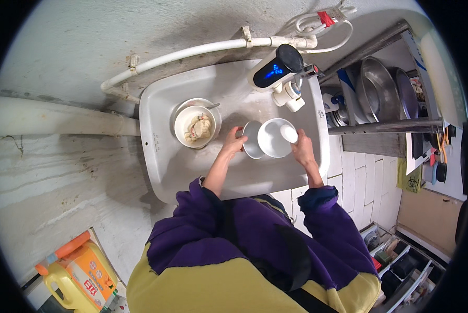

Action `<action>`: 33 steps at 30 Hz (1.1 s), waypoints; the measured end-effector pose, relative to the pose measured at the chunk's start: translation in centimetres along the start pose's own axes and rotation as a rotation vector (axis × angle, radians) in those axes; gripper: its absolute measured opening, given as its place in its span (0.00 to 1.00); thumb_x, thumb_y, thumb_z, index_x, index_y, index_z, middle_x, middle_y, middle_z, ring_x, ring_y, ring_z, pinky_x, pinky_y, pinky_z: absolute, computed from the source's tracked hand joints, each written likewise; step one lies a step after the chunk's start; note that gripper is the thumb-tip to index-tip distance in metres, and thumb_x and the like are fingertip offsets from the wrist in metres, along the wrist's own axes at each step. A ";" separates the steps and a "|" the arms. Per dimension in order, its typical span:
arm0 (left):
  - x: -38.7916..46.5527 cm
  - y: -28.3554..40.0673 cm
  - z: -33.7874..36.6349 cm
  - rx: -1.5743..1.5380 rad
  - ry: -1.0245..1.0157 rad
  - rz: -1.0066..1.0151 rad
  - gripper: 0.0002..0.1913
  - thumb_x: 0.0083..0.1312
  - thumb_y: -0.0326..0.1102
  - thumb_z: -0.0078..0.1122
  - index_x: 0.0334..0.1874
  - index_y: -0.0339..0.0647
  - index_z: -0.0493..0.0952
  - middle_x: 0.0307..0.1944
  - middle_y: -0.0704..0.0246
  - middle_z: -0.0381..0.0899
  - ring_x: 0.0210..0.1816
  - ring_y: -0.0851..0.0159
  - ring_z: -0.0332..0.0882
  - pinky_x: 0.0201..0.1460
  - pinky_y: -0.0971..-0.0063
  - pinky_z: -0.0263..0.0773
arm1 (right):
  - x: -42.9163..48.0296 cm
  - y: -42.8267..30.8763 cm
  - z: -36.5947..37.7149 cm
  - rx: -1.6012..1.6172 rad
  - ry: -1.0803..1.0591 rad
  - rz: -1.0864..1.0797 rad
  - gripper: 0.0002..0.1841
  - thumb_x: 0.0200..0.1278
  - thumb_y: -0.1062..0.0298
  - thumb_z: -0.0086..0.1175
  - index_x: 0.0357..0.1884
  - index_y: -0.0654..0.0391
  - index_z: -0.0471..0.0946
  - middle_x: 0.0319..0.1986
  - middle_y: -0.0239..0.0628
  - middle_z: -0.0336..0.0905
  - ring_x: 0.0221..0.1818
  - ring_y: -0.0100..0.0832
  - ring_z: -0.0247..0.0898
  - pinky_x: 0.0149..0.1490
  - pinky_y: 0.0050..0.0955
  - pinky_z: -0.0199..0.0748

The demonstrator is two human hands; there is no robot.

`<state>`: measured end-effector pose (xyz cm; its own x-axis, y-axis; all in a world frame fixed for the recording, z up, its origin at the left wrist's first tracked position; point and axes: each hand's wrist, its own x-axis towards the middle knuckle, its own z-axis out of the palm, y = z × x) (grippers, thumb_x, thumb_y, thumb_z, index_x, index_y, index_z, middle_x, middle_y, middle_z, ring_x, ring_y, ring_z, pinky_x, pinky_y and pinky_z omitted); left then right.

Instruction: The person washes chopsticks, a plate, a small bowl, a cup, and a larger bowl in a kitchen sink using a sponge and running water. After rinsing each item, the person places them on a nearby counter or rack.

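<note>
Over the right half of the ceramic sink (171,184), my left hand (234,141) grips the rim of a tilted grey bowl (252,145). Overlapping it is a second pale bowl (271,143), which my right hand (303,148) holds by its right side. At that hand's fingertips is a small white rounded thing (289,134); I cannot tell whether it is a spoon or something else. To the left in the sink, a white bowl (181,120) holding a pale crumpled wad (200,128) sits on another bowl (217,117), with a utensil handle (213,105) showing.
A faucet (267,72) with a lit display reaches over the sink's back right. White pipe (202,49) runs along the wall. Metal basins (378,92) stand on the right rack. A yellow jug (81,277) is at lower left, a drawer-like organizer (404,270) at lower right.
</note>
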<state>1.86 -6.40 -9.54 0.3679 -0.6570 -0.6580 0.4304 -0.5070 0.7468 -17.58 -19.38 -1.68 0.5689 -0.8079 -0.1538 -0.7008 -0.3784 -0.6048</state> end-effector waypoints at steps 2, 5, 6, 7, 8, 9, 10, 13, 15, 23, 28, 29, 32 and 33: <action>1.3 -1.8 0.7 -0.221 -0.089 -0.170 0.24 0.55 0.22 0.49 0.55 0.44 0.58 0.40 0.60 0.70 0.37 0.59 0.74 0.39 0.61 0.74 | 0.6 0.9 0.9 -0.012 -0.063 -0.022 0.16 0.43 0.77 0.51 0.38 0.66 0.66 0.28 0.58 0.72 0.35 0.55 0.69 0.40 0.44 0.67; 2.4 -3.9 2.2 -0.443 -0.099 -0.249 0.24 0.55 0.21 0.48 0.54 0.42 0.57 0.43 0.60 0.68 0.41 0.56 0.72 0.44 0.56 0.72 | 1.7 2.2 2.2 -0.078 -0.138 -0.008 0.15 0.44 0.74 0.53 0.37 0.65 0.67 0.29 0.56 0.73 0.36 0.54 0.69 0.41 0.43 0.68; 2.7 -4.4 2.5 -0.455 -0.092 -0.263 0.24 0.54 0.20 0.47 0.54 0.41 0.58 0.45 0.59 0.67 0.43 0.56 0.71 0.44 0.54 0.71 | 1.9 2.6 2.6 -0.095 -0.148 -0.011 0.15 0.44 0.74 0.53 0.37 0.64 0.67 0.29 0.55 0.73 0.36 0.53 0.69 0.41 0.43 0.68; 3.0 -4.8 2.8 -0.482 -0.087 -0.254 0.23 0.54 0.20 0.47 0.54 0.41 0.58 0.44 0.59 0.67 0.43 0.56 0.71 0.44 0.54 0.72 | 2.2 3.1 2.9 -0.122 -0.161 0.000 0.15 0.44 0.74 0.53 0.37 0.64 0.68 0.29 0.55 0.73 0.36 0.53 0.69 0.41 0.43 0.68; 3.2 -5.2 3.2 -0.507 -0.083 -0.251 0.23 0.54 0.20 0.47 0.54 0.42 0.59 0.44 0.60 0.67 0.43 0.57 0.71 0.45 0.54 0.72 | 2.6 3.6 3.2 -0.109 -0.166 0.022 0.14 0.44 0.74 0.53 0.37 0.62 0.69 0.31 0.52 0.74 0.37 0.52 0.69 0.42 0.42 0.68; 3.4 -5.5 3.4 -0.539 -0.079 -0.259 0.23 0.54 0.19 0.46 0.53 0.42 0.60 0.44 0.60 0.68 0.44 0.57 0.71 0.45 0.55 0.72 | 2.8 4.0 3.4 -0.120 -0.178 0.023 0.15 0.44 0.74 0.52 0.37 0.62 0.69 0.31 0.52 0.74 0.38 0.52 0.69 0.42 0.42 0.68; 3.6 -5.7 3.7 -0.540 -0.093 -0.244 0.23 0.53 0.19 0.46 0.53 0.42 0.61 0.44 0.61 0.68 0.44 0.58 0.71 0.45 0.56 0.72 | 3.1 4.4 3.6 -0.130 -0.191 0.024 0.15 0.44 0.74 0.52 0.38 0.61 0.70 0.31 0.52 0.74 0.38 0.52 0.69 0.42 0.42 0.68; 4.1 -6.2 4.5 -0.557 -0.109 -0.246 0.23 0.52 0.18 0.44 0.52 0.42 0.64 0.44 0.63 0.69 0.45 0.60 0.70 0.45 0.59 0.72 | 3.6 5.4 4.0 -0.153 -0.227 0.050 0.15 0.44 0.73 0.53 0.38 0.62 0.69 0.32 0.53 0.74 0.39 0.52 0.69 0.43 0.43 0.67; 4.2 -6.4 5.1 -0.569 -0.097 -0.257 0.23 0.52 0.18 0.44 0.52 0.43 0.65 0.45 0.64 0.69 0.45 0.61 0.70 0.45 0.61 0.71 | 3.8 5.9 4.1 -0.165 -0.243 0.065 0.15 0.44 0.72 0.54 0.38 0.62 0.69 0.32 0.53 0.73 0.39 0.52 0.68 0.43 0.43 0.67; 4.1 -6.3 7.1 -0.528 -0.141 -0.238 0.22 0.54 0.18 0.45 0.52 0.43 0.65 0.45 0.64 0.70 0.44 0.60 0.71 0.44 0.60 0.71 | 4.7 7.5 3.8 -0.255 -0.229 0.053 0.18 0.41 0.74 0.56 0.39 0.61 0.69 0.31 0.53 0.74 0.37 0.52 0.69 0.43 0.43 0.69; 3.7 -5.7 6.5 -0.417 -0.260 -0.280 0.16 0.55 0.21 0.48 0.47 0.42 0.69 0.39 0.63 0.74 0.38 0.58 0.74 0.38 0.57 0.72 | 4.3 7.2 3.5 -0.424 -0.213 -0.052 0.17 0.43 0.75 0.50 0.40 0.58 0.69 0.27 0.52 0.74 0.34 0.50 0.71 0.39 0.45 0.70; 3.5 -5.7 5.9 -0.400 -0.340 -0.282 0.16 0.56 0.24 0.48 0.48 0.42 0.68 0.43 0.63 0.72 0.42 0.57 0.72 0.40 0.55 0.71 | 4.0 6.9 3.5 -0.463 -0.210 -0.057 0.17 0.42 0.75 0.51 0.40 0.58 0.69 0.26 0.51 0.74 0.33 0.50 0.72 0.39 0.44 0.71; 3.4 -4.9 4.2 -0.423 -0.413 -0.323 0.20 0.57 0.28 0.48 0.54 0.44 0.64 0.49 0.63 0.68 0.47 0.58 0.69 0.46 0.54 0.68 | 3.5 6.0 3.8 -0.523 -0.230 -0.085 0.17 0.43 0.73 0.51 0.41 0.57 0.69 0.25 0.49 0.75 0.32 0.47 0.73 0.36 0.43 0.72; 3.3 -4.6 3.8 -0.432 -0.427 -0.296 0.22 0.58 0.30 0.48 0.56 0.45 0.62 0.50 0.63 0.67 0.48 0.58 0.68 0.47 0.54 0.67 | 3.4 5.8 3.9 -0.546 -0.236 -0.076 0.17 0.43 0.73 0.51 0.41 0.57 0.69 0.24 0.49 0.75 0.32 0.47 0.73 0.35 0.42 0.72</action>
<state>-2.05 -8.39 -14.77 -0.1361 -0.7324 -0.6671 0.7867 -0.4892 0.3765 -17.99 -22.57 -8.75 0.6626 -0.6707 -0.3333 -0.7385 -0.6593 -0.1413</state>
